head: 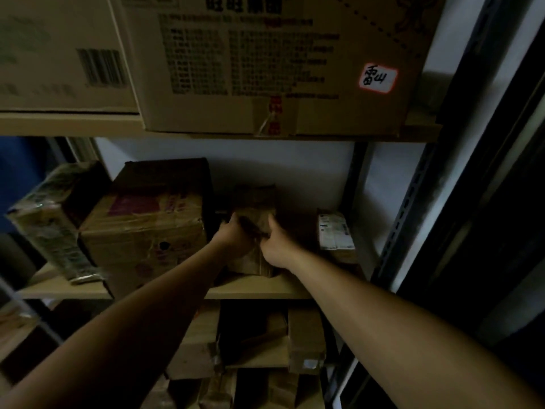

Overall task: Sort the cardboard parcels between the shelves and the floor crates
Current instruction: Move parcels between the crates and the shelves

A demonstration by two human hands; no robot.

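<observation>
A small brown cardboard parcel (256,202) stands on the middle shelf (259,287), on top of another brown parcel (250,265). My left hand (236,234) grips its left side and my right hand (275,242) grips its right side. Both arms reach in from below. The light is dim and the parcel's lower front is hidden behind my fingers.
A large taped carton (150,228) sits left of my hands, with a tilted green-printed box (56,219) further left. A small labelled parcel (336,234) lies to the right. Big cartons (274,63) fill the upper shelf. More parcels (303,340) are stacked below. A metal upright (413,202) stands at right.
</observation>
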